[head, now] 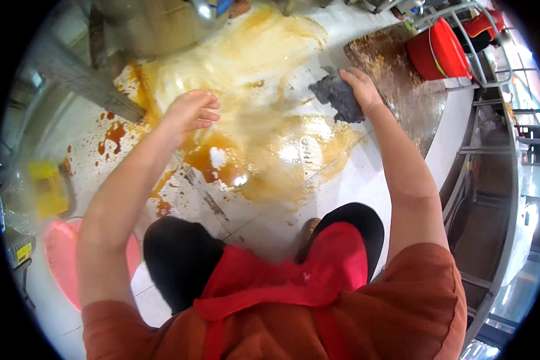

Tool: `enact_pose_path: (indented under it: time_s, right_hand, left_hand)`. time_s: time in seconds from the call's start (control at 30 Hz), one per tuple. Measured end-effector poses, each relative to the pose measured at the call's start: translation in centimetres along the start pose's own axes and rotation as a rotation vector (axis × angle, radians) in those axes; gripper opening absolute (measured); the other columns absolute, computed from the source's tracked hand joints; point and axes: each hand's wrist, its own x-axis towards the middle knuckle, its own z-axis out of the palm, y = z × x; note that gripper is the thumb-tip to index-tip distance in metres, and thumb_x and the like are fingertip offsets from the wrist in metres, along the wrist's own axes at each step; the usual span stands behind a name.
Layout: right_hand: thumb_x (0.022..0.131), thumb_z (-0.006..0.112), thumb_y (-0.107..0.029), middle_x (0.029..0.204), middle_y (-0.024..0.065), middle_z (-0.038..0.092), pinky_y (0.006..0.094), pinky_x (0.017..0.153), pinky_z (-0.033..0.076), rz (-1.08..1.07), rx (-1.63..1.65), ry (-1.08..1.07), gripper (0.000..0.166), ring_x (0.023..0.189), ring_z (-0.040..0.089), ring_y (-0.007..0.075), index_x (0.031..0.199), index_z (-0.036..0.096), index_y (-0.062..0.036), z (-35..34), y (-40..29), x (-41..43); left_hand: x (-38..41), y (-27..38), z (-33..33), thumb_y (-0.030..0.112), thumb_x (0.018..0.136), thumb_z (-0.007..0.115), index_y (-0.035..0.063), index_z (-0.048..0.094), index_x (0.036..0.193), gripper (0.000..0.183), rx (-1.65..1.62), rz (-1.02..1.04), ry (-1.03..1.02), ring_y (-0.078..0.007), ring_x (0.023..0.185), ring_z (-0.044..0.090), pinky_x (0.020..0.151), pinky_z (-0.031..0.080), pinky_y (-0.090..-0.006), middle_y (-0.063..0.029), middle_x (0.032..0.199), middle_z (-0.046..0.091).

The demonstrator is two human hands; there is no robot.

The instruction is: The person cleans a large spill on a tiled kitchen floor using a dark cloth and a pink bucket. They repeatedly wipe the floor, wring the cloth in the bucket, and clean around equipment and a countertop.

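Note:
My right hand grips a dark grey cloth, bunched and hanging over the white tiled floor. My left hand is raised above the floor, its fingers slightly curled and apart with nothing in them. Between and beyond both hands spreads a wet, yellow-brown spill, glossy in places and smeared pale toward the far side. Darker orange-brown drops are spattered at its left. A shoe print marks the spill near its right edge.
A pink basin stands beside my left arm. A red bucket is at the upper right, by a dirty brown board and metal racks. A grey post or leg reaches the floor at left, near a yellow container.

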Motion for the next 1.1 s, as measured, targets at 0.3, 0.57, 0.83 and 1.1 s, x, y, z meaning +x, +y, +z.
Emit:
enact_pose_path:
  time_s: [0.3, 0.57, 0.83, 1.1]
  right_hand:
    - [0.064, 0.078, -0.042, 0.145, 0.0283, 0.025, 0.0436, 0.108, 0.031, -0.092, -0.805, 0.179, 0.091, 0.13, 0.029, 0.0466, 0.137, 0.04, -0.0029, -1.1, 29.6, -5.1]
    - [0.077, 0.066, -0.052, 0.153, 0.0224, 0.008, 0.0555, 0.111, 0.011, -0.086, -0.934, 0.145, 0.096, 0.142, 0.002, 0.0377, 0.149, 0.016, -0.0115, -0.7, 36.5, 0.7]
    - [0.078, 0.063, -0.049, 0.15, 0.0279, 0.013, 0.0537, 0.111, 0.013, 0.087, -0.788, 0.406, 0.093, 0.14, 0.013, 0.0404, 0.145, 0.02, 0.0001, -7.8, 44.3, -4.0]
    - [0.085, 0.054, -0.043, 0.142, 0.0216, 0.037, 0.0484, 0.11, 0.024, 0.125, -0.71, 0.481, 0.066, 0.135, 0.03, 0.0367, 0.134, 0.044, -0.0007, -13.5, 43.9, 9.0]
  left_hand:
    - [2.6, -7.4, 4.4, 0.028, 0.094, 0.053, 0.0087, 0.055, 0.1, 0.02, 0.144, -0.18, 0.172, -0.0158, 0.076, 0.062, 0.064, 0.052, -0.0279, -0.0053, 0.093, 0.061]
    - [0.6, -8.4, 6.1, 0.023, 0.096, 0.049, 0.0093, 0.055, 0.096, 0.015, 0.146, -0.378, 0.265, -0.017, 0.072, 0.06, 0.063, 0.049, -0.0286, -0.0046, 0.089, 0.06]
    - [-0.6, -11.7, 10.0, 0.024, 0.091, 0.055, 0.0093, 0.055, 0.1, 0.017, 0.211, -0.548, 0.313, -0.0187, 0.077, 0.061, 0.069, 0.049, -0.031, -0.0062, 0.093, 0.061]
    - [-0.9, -12.8, 13.4, 0.018, 0.091, 0.054, 0.0061, 0.055, 0.101, 0.016, 0.125, -0.612, 0.329, -0.0207, 0.078, 0.064, 0.069, 0.053, -0.0314, -0.0084, 0.093, 0.062]
